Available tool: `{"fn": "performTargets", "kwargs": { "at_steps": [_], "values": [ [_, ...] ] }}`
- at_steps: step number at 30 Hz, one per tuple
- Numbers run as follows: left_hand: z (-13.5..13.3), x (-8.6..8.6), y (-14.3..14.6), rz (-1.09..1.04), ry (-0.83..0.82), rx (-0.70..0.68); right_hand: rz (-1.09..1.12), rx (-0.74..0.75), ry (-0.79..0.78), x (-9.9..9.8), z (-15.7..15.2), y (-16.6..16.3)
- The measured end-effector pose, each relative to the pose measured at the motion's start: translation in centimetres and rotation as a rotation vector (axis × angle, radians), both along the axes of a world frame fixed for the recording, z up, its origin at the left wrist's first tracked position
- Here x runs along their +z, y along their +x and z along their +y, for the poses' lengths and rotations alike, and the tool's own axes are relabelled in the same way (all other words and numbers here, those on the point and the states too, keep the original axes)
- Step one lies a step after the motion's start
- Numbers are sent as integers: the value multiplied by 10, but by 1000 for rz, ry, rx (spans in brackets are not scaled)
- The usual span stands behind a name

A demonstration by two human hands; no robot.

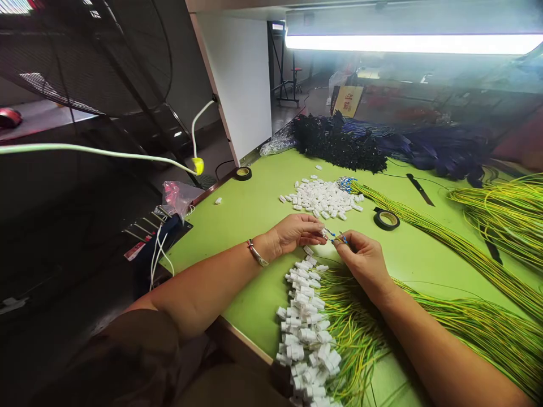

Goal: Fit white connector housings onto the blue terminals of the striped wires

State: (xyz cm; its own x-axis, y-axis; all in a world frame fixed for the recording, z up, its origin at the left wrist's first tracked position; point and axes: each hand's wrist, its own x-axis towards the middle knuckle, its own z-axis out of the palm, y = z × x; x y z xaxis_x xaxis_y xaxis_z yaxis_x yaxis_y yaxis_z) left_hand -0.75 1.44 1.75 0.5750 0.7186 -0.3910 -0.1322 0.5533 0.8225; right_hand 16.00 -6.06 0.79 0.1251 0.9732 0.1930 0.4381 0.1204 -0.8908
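1. At the middle of the green table (254, 209), the left hand (292, 233) and the right hand (362, 261) meet fingertip to fingertip.
2. The left hand's fingers are pinched shut on a small white connector (324, 232); a bracelet (257, 253) circles its wrist.
3. The right hand's fingers are closed on the blue-tipped end of a yellow-green wire (338, 238), which touches the connector.
4. At 6 o'clock from the hands lies a heap of finished wires (314, 328), white connectors at their ends, yellow-green strands trailing toward 4 o'clock.
5. At 12 o'clock sits a pile of loose white connectors (324, 198).
6. At 2 o'clock lies a tape roll (386, 219), with a long bundle of yellow-green wires (458, 243) just beyond it.
7. Farther toward 12 o'clock, black and blue wire bundles (339, 141) lie along the table's far edge.
8. At 10 o'clock, another tape roll (243, 173) rests near the table's left edge.
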Motion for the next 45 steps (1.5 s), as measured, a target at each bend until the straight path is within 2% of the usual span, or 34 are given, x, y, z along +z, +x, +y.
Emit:
{"fn": "performTargets", "kwargs": {
  "at_steps": [12,20,26,40,43,45],
  "values": [
    [-1,-3,1,50,1,-45,-97,-54,79,-3,-1,0],
    [-7,-6,4,5,82,-65,-222,-122,154,-8,0,1],
    [-8,-6,5,79,68,-48,-270,-17,212,-15,3,4],
    [-9,-8,8,151,128,-64,-233,113,45,-16,4,8],
    [-6,-9,5,190,202,-127,-142,91,3,-14,6,7],
    [-5,-8,1,257,308,-230,-52,45,-22,-13,8,9]
  ]
}}
